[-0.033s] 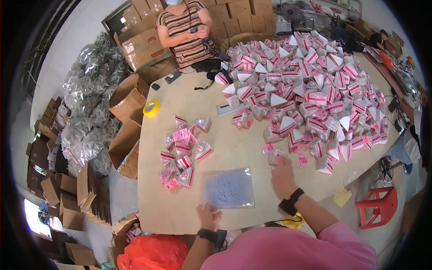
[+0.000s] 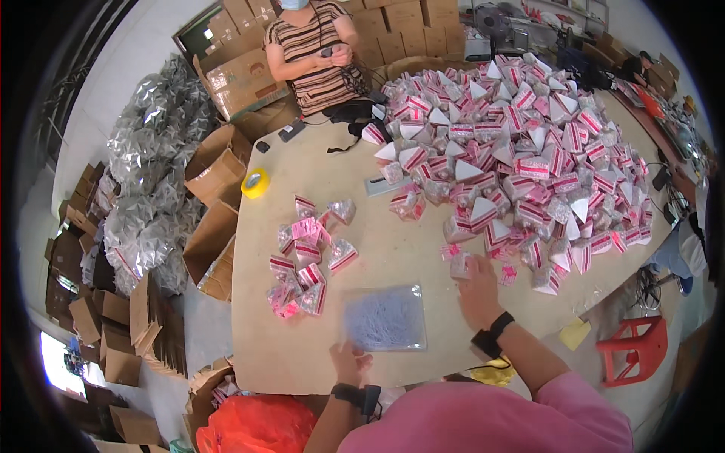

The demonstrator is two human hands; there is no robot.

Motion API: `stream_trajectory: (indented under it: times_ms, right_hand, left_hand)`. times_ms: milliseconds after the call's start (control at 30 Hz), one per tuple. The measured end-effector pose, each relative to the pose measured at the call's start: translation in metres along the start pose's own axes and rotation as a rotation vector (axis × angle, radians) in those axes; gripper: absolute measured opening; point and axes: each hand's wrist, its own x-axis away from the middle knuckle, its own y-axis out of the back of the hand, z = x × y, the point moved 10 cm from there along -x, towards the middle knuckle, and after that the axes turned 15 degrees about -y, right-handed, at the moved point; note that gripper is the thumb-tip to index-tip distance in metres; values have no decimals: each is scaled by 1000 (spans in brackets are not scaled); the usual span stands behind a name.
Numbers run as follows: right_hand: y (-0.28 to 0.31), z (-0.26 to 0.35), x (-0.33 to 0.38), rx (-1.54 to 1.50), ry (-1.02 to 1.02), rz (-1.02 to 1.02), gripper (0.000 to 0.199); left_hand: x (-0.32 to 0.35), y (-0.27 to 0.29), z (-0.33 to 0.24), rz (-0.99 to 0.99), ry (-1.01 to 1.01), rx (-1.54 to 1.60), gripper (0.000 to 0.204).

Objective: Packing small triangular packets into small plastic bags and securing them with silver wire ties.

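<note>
At the near edge of the large pile, my right hand [image 2: 477, 291] has its fingers closed on a small clear pyramid pouch [image 2: 459, 266] with a pink bow beside it. My left hand [image 2: 349, 363] rests low over the table's near edge, its fingers curled; what they hold, if anything, I cannot make out. Just beyond it lies a flat clear bag of pale blue strands [image 2: 385, 317]. To the left sits a small group of pink-and-white striped pouches [image 2: 308, 253]. The pile of similar pouches [image 2: 521, 151] covers the table's far right.
A roll of yellow tape [image 2: 255, 183] lies at the table's left edge, beside open cardboard boxes [image 2: 214, 241]. Across the table stands a person in a striped top [image 2: 317, 64]. A red bag [image 2: 260, 424] and a red stool [image 2: 633, 351] flank me.
My right hand has shifted slightly and its fingers have come further around the pouch at the pile's edge. The left hand stays about where it was.
</note>
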Motion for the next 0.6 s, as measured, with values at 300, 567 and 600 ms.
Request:
stream_trajectory:
  times_ms: [300,567,600]
  right_hand:
    - [-27,-33,-35,57,-169,374,58]
    - [-43,-28,-12,-1600,-678,1095,42]
    - [-34,-13,-3,-1689,-791,1141,44]
  left_hand:
    - [-38,-29,-2,-84,-29,105,49]
    - [11,-61,-57,-38,-408,-183,30]
    - [24,-90,-54,154,-336,-42,21]
